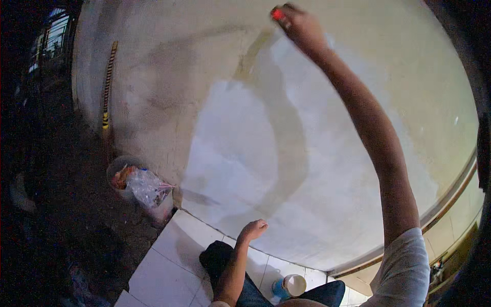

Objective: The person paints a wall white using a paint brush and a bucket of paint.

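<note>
pass: along wall [240, 138] below right hand [299, 28] | blocked low: tub [290, 287], knees [217, 256]

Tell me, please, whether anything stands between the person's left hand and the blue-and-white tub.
Nothing visible does: only the wall's foot and white tiles show between the left hand and the blue-and-white tub. The left knee is left of that path, the right knee right of the tub.
</note>
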Demonstrator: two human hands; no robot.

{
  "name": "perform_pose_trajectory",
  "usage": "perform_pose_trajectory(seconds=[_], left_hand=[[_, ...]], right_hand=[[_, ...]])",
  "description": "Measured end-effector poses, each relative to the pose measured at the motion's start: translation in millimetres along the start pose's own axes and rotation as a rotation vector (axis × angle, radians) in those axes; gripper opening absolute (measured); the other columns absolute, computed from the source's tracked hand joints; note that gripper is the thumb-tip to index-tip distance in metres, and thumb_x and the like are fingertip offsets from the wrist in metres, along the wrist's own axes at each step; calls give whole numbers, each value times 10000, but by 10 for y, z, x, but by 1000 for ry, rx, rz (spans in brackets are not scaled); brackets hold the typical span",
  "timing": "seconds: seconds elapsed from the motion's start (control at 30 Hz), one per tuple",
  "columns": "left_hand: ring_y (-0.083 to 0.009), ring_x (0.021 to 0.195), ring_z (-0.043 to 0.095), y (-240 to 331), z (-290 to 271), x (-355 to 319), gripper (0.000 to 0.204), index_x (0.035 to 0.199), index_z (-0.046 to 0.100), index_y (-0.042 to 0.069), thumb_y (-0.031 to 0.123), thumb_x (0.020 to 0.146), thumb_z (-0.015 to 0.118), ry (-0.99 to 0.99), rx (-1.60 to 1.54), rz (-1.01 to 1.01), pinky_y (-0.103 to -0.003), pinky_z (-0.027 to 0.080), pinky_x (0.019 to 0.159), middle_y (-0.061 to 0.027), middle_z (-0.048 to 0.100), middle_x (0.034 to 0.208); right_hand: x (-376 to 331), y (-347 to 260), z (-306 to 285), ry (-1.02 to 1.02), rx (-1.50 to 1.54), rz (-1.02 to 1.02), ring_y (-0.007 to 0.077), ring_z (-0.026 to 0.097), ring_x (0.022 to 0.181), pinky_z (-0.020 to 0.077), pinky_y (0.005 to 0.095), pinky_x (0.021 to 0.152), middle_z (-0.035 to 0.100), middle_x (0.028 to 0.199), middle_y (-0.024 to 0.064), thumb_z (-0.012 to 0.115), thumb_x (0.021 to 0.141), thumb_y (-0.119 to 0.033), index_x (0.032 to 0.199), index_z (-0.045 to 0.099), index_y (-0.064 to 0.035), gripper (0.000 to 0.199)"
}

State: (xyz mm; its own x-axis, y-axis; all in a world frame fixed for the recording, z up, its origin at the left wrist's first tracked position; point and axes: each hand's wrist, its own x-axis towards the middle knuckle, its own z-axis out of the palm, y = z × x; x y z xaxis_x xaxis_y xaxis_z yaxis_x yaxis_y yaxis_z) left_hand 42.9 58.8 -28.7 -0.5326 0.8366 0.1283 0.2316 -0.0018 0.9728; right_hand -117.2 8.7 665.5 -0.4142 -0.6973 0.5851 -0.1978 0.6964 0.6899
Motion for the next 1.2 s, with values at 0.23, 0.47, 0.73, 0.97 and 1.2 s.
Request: perform_pose_trajectory(seconds=[0.23,0.47,0.73,0.97,1.2], left_hand=[[-362,1021,676,127,-29,29,394,1125,668,85,425,935,616,-14,64,-19,-448,531,882,-193,710,1073],[-352,1009,686,108,-32,8,368,1128,672,89,392,924,627,-32,1,-60,-444,537,888,-188,708,1100],[-358,1033,677,181,-2,123,380,1157,670,92,389,924,627,-60,95,-32,-458,528,900,-191,707,1101],[-347,1054,674,71,43,58,423,1186,656,71,402,924,629,-35,-28,3,-447,522,916,-194,701,1125],[-350,1040,674,-14,8,-149,423,1174,661,68,411,928,618,-86,78,-41,-445,523,905,-192,703,1104]], right_hand=[[-958,-705,1264,-464,-80,-40,363,663,942,562,475,780,666,1066,184,515,972,-191,1209,618,-118,268],[-372,-134,971,-389,154,267,339,694,815,537,453,720,716,927,193,636,874,-262,950,722,-37,252],[-469,-52,888,-382,-207,41,351,682,759,544,499,637,687,841,181,558,932,-155,1107,610,-23,226],[-1221,-832,1618,-597,183,54,378,663,943,521,471,822,681,987,193,702,886,-276,965,684,-55,236],[441,362,-214,233,-195,12,368,611,678,488,436,579,616,851,195,554,990,-173,918,598,-14,180]])
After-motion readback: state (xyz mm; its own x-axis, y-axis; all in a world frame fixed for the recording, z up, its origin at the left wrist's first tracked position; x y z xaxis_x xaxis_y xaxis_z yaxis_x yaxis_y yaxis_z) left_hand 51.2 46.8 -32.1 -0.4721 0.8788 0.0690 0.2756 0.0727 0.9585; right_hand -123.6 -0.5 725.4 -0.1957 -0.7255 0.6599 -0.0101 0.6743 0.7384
